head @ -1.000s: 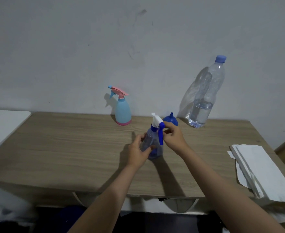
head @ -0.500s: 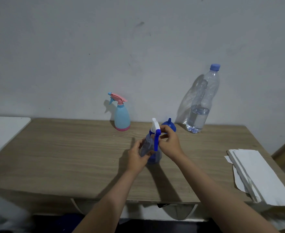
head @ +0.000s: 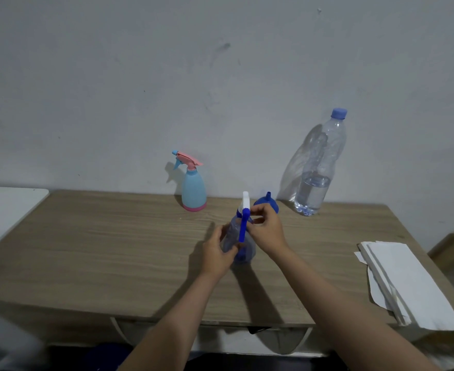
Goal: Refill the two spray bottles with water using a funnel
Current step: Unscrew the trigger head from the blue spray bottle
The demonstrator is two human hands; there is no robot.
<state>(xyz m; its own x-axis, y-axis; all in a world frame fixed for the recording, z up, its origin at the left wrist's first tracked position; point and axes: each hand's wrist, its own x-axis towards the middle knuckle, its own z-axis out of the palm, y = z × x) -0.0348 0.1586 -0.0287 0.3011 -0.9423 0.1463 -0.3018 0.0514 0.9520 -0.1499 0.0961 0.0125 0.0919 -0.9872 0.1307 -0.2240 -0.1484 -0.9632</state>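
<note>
The right hand (head: 267, 231) has its fingers curled round the neck of the clear bottle (head: 237, 242), just under the white spray head (head: 245, 200), thumb and forefinger pinching at the blue collar. The left hand (head: 216, 253) wraps the bottle's body from the left side, fingers bent round the clear plastic and thumb across the front. The blue trigger (head: 243, 226) hangs straight down the front of the bottle between the two hands. The bottle stands upright on the table (head: 100, 250), near the middle, with its blue base touching the wood. Whether the spray head is loose on the neck cannot be told.

Just behind the right hand, partly hidden by it, the blue funnel (head: 268, 203) sits upside down on the table, spout pointing up. To the right of the funnel, near the wall (head: 167, 76), stands the water bottle (head: 318, 167), capped in blue and filled to less than half. To the left of the funnel, also near the back edge, stands the second spray bottle (head: 193, 191), pale blue with a pink base and pink trigger head, nozzle facing left. It is apart from both hands.

Both forearms reach in from the lower edge of the view. At the table's right end lies a stack of white paper (head: 405, 282), overhanging the front edge. A white surface (head: 3, 207) adjoins the table on the left.
</note>
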